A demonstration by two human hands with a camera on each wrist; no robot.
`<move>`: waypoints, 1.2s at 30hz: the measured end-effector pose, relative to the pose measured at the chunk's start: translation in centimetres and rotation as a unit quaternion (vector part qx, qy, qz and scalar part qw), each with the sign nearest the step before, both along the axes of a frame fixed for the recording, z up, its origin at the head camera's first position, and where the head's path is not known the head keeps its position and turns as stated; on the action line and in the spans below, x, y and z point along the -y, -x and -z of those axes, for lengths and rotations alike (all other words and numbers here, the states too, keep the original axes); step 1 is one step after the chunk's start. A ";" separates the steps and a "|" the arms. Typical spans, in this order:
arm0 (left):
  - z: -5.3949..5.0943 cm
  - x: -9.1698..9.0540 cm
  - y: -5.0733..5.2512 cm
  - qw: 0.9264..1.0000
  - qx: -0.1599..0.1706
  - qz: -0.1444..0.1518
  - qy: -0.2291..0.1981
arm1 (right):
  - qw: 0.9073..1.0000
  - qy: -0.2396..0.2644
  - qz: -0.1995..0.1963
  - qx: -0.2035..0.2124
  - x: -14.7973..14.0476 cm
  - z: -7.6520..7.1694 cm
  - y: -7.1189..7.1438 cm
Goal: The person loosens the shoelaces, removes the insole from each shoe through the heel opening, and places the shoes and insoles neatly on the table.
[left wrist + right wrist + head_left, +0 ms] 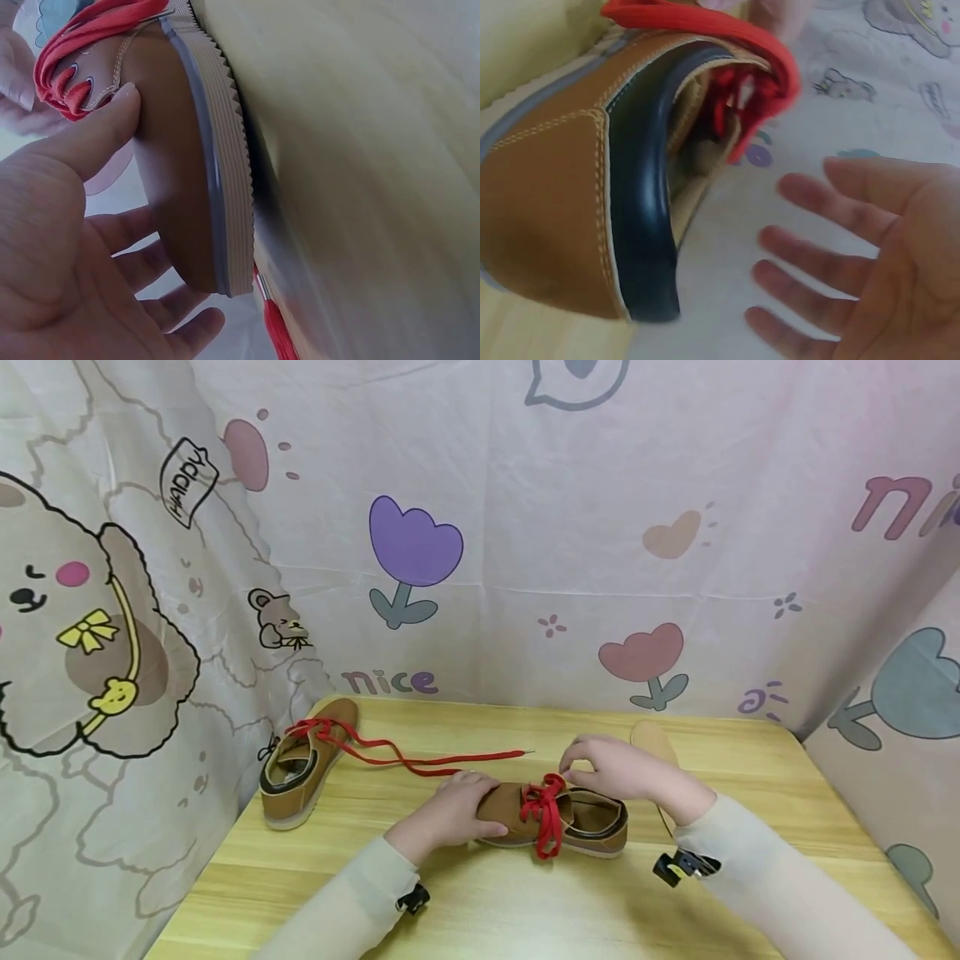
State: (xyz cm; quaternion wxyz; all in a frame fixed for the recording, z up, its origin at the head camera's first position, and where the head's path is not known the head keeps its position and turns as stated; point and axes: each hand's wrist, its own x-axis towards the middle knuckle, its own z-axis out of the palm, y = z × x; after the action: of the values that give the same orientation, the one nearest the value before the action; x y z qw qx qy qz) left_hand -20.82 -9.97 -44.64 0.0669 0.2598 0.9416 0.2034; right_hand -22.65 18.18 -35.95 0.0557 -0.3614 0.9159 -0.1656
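A brown shoe sits on the table with its toe to the left and its heel to the right. Its red shoelace is tied in a bow over the tongue. My left hand holds the toe end, thumb on the near side and fingers round the far side. Above the far side of the shoe opening is my right hand. In the right wrist view its fingers are spread, apart from the heel, and nothing is between them.
A second brown shoe stands at the table's left edge, its long red lace trailing right across the table. A flat tan insole-shaped piece lies behind my right hand. Printed cloth hangs behind the table and at both sides.
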 end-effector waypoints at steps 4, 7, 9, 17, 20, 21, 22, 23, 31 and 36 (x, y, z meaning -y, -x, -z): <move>-0.1 0.0 -0.1 1.000 0.000 -0.001 -0.003 | 1.000 -0.001 -0.011 0.000 1.5 0.6 0.7; 0.0 0.0 -0.2 1.000 0.002 -0.002 -0.006 | 1.000 -0.013 -0.017 0.006 2.7 1.3 1.1; 0.1 0.0 -0.2 1.000 0.004 -0.005 -0.007 | 1.000 -0.024 -0.013 0.010 3.4 1.6 1.2; 0.4 -0.1 -0.1 1.000 0.014 -0.019 -0.004 | 0.999 -0.047 -0.012 0.009 4.4 2.1 1.4; 0.3 -0.2 -0.1 1.000 0.017 -0.022 -0.006 | 0.998 -0.049 -0.025 0.006 4.3 1.9 1.7; 0.2 -0.2 -0.2 1.000 0.017 -0.022 -0.006 | 0.998 -0.050 -0.025 0.005 4.3 1.8 1.7; 0.2 -0.2 -0.2 1.000 0.018 -0.022 -0.007 | 0.998 -0.051 -0.022 0.005 4.2 1.7 1.8; 0.1 -0.2 -0.2 1.000 0.019 -0.022 -0.009 | 0.999 -0.050 -0.020 0.002 4.1 1.6 1.9; -0.1 -0.3 -0.2 0.999 0.022 -0.027 -0.006 | 0.999 -0.024 0.029 -0.027 2.6 0.3 3.5; -0.2 -0.4 -0.3 0.999 0.023 -0.028 -0.001 | 0.995 0.016 0.079 -0.054 1.4 0.7 5.7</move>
State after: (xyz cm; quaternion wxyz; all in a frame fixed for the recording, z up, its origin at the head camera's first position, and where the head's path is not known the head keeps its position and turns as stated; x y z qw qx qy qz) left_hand -20.47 -9.59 -44.46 0.0830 0.2289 0.9465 0.2120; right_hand -28.36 16.76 -36.65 -0.0132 -0.2976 0.9403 -0.1646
